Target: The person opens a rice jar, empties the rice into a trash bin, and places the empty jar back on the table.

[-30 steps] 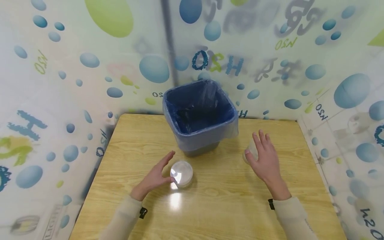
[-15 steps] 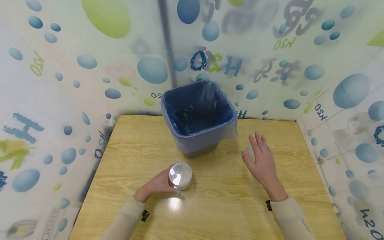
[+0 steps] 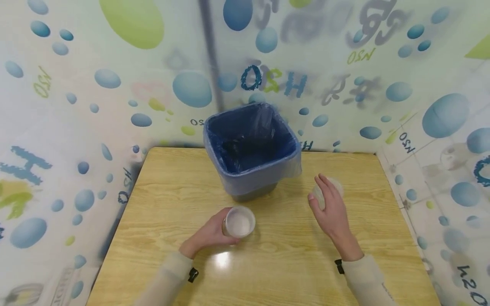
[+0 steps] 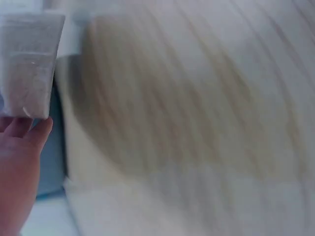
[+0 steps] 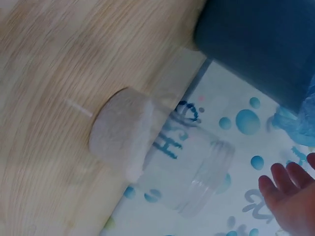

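Note:
My left hand (image 3: 214,229) grips a clear round container (image 3: 239,222) by its side, thumb at the front and fingers behind. In the left wrist view, whitish contents show through the container's wall (image 4: 29,64), and fingertips touch its edge. Whether a lid covers it, I cannot tell. My right hand (image 3: 332,208) is extended beside a clear jar (image 3: 337,187) and partly covers it in the head view. The right wrist view shows that jar (image 5: 157,152) upright on the table, with pale powder at the bottom and a threaded neck. The fingers (image 5: 283,184) are apart from it.
A blue bin (image 3: 249,178) with a thin plastic liner stands at the middle back of the wooden table (image 3: 172,182). Walls printed with bubbles and lettering (image 3: 273,80) close off the back and both sides.
The left hand has closed round its container and shifted it slightly right; the glare on its top is gone. The right hand has drawn slightly toward the person, exposing more of the jar.

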Motion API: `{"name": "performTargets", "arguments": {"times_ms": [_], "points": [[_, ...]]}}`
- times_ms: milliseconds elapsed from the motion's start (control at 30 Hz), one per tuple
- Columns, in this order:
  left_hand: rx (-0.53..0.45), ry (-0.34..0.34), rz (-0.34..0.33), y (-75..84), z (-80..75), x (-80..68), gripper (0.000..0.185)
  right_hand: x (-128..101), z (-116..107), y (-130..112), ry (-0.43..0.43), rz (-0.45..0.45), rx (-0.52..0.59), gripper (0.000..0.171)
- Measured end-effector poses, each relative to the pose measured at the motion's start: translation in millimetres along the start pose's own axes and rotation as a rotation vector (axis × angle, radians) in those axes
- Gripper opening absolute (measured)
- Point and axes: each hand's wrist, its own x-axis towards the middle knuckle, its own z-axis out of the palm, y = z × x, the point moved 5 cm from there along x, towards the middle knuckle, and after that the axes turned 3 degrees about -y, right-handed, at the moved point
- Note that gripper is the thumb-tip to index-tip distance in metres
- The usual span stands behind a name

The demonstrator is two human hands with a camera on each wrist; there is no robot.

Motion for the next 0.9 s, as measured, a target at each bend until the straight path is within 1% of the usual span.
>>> {"name": "performTargets", "arguments": {"times_ms": [133, 200, 267, 367, 467, 533, 600, 667, 733, 833, 900], "points": [[-0.012, 0.053, 0.123, 22.4, 3.6, 6.7, 0.089, -2, -1, -12, 0.022, -0.018, 0.074, 0.049], [-0.004, 0.078, 0.17, 33.3, 4.3, 10.6, 0.09, -2, -1, -20, 0.029, -0.038, 0.112, 0.047], [0.016, 0.096, 0.196, 44.2, 4.5, 14.7, 0.091, -1, 0, -29, 0.034, -0.065, 0.148, 0.046], [0.038, 0.112, 0.218, 61.0, 5.6, 20.7, 0.09, -2, 3, -43, 0.049, -0.121, 0.187, 0.044], [0.072, 0.141, 0.215, 77.4, 7.9, 25.5, 0.09, -2, 6, -58, 0.062, -0.181, 0.229, 0.04], [0.089, 0.175, 0.193, 86.2, 9.4, 28.0, 0.089, -3, 8, -67, 0.063, -0.213, 0.249, 0.037], [0.101, 0.213, 0.155, 93.3, 10.5, 30.0, 0.089, -3, 11, -75, 0.052, -0.232, 0.255, 0.036], [0.118, 0.244, 0.119, 97.7, 11.8, 31.7, 0.088, -3, 15, -80, 0.031, -0.23, 0.234, 0.037], [0.142, 0.262, 0.098, 100.7, 13.5, 33.3, 0.088, -3, 20, -83, 0.001, -0.213, 0.203, 0.039], [0.194, 0.271, 0.094, 104.1, 16.5, 35.8, 0.089, -2, 27, -88, -0.053, -0.193, 0.145, 0.042], [0.232, 0.272, 0.099, 106.8, 18.1, 37.6, 0.09, -1, 31, -92, -0.089, -0.198, 0.124, 0.046]]}}
